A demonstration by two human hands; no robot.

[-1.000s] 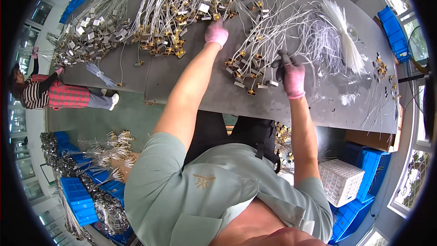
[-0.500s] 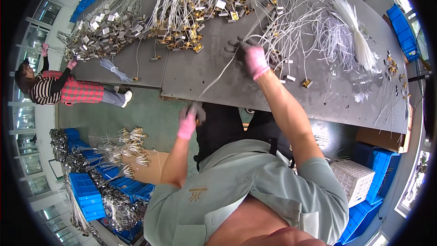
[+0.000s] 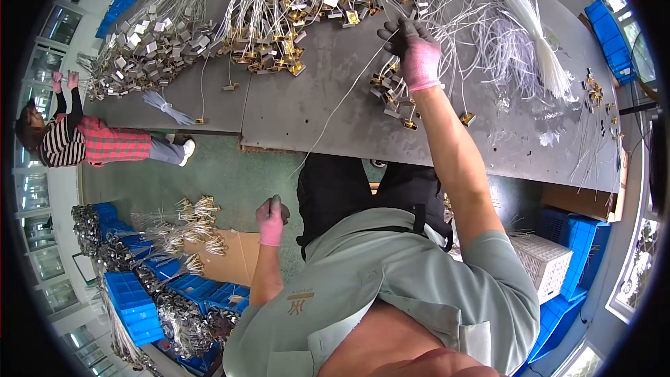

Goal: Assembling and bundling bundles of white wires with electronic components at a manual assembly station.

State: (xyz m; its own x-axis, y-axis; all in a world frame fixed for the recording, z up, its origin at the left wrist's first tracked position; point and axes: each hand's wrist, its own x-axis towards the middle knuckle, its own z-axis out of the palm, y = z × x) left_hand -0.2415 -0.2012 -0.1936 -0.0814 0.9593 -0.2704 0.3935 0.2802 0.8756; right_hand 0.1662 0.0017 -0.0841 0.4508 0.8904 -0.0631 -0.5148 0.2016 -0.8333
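My right hand (image 3: 413, 49), in a pink glove with dark grey fingers, is over the table among white wires. Its fingers are closed about a thin white wire (image 3: 338, 107), which slants down left past the table's front edge. Below and beside this hand lie small metal-and-gold connectors (image 3: 395, 94) on wire ends. My left hand (image 3: 273, 218), gloved alike, is curled shut in front of my body, left of my legs. The wire's free end hangs above it, apart from it. Whatever those curled fingers hold, if anything, is hidden.
Piles of wired connectors (image 3: 150, 49) cover the grey table's (image 3: 307, 115) far left and middle. A white bundle of strands (image 3: 534, 35) lies at the right. Blue crates (image 3: 132, 304) stand lower left beside cardboard (image 3: 225, 255). Another person (image 3: 91, 136) works at the table's left end.
My right hand has moved farther over the table and slightly right. My left hand has dropped lower and left, away from the wire's end. The other person's hands are now close together.
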